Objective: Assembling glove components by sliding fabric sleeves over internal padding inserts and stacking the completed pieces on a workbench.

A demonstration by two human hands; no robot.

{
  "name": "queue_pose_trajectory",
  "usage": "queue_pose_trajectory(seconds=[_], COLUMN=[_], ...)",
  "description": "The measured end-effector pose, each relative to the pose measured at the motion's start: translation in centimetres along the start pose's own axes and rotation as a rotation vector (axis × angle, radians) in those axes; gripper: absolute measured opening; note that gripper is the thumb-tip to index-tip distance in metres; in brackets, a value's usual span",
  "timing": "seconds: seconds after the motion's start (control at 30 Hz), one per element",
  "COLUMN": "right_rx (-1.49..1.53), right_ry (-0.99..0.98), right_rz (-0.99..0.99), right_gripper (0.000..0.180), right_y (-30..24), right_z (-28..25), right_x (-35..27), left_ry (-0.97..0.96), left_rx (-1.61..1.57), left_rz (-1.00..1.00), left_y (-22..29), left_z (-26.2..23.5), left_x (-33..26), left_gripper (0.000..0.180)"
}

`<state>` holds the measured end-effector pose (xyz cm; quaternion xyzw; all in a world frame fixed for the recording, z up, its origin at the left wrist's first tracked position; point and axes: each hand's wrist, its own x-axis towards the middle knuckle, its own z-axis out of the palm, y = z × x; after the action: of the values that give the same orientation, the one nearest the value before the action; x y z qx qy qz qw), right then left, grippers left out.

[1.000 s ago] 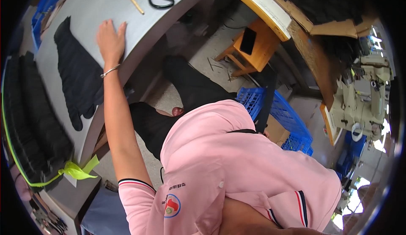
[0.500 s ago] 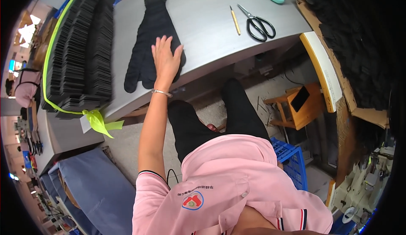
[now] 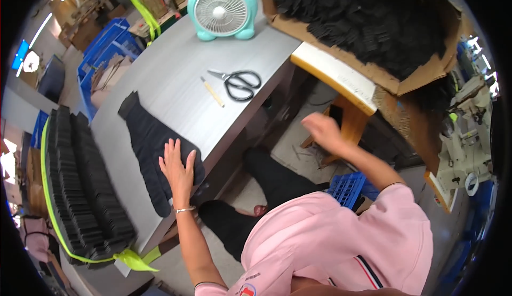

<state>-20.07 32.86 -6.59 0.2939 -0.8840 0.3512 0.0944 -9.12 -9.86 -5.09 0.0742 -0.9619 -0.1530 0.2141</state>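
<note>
Rests the left hand (image 3: 178, 170) on the near part of a black fabric piece (image 3: 144, 133), with fingers apart, laid over the cloth and clamped on nothing. Has this piece lying flat on the left side of the grey table (image 3: 176, 77), narrower at the far end and lobed at the near edge. Holds the right hand (image 3: 322, 130) off to the right, beyond the table edge and well apart from the cloth; cannot tell through the blur how far open or curled, or whether gripping anything. To see farther right on the table: pale-handled awl (image 3: 213, 92) just beside black-handled scissors (image 3: 242, 85), then a turquoise fan (image 3: 221, 10) behind. At far right, a cardboard box (image 3: 421, 84) filled with black pieces (image 3: 368, 34); at near left, a dark stack (image 3: 80, 184) bound with yellow-green ribbon (image 3: 133, 258).
</note>
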Motion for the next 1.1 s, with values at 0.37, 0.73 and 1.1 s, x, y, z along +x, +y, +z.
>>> queue_pose_trajectory(seconds=[0.37,0.73,1.1], right_rx=[0.207,0.262,-0.013], right_ry=[-0.111,-0.275,-0.320], right_rz=[0.044,-0.273,-0.375], right_gripper=[0.012,0.054,0.061], right_y=[-6.5,-21.1,-23.4], right_z=[2.6,19.4,20.6], right_x=[1.7,15.3,14.7], left_ry=[0.167,-0.109,-0.118], left_rx=[-0.080,-0.962,-0.617], left_rz=[-0.484,-0.848,-0.511], left_y=[-9.4,-11.1,-8.7], left_z=[-4.8,-6.2,-5.9], left_x=[0.7,4.8,4.1], left_gripper=[0.071,0.066,0.077])
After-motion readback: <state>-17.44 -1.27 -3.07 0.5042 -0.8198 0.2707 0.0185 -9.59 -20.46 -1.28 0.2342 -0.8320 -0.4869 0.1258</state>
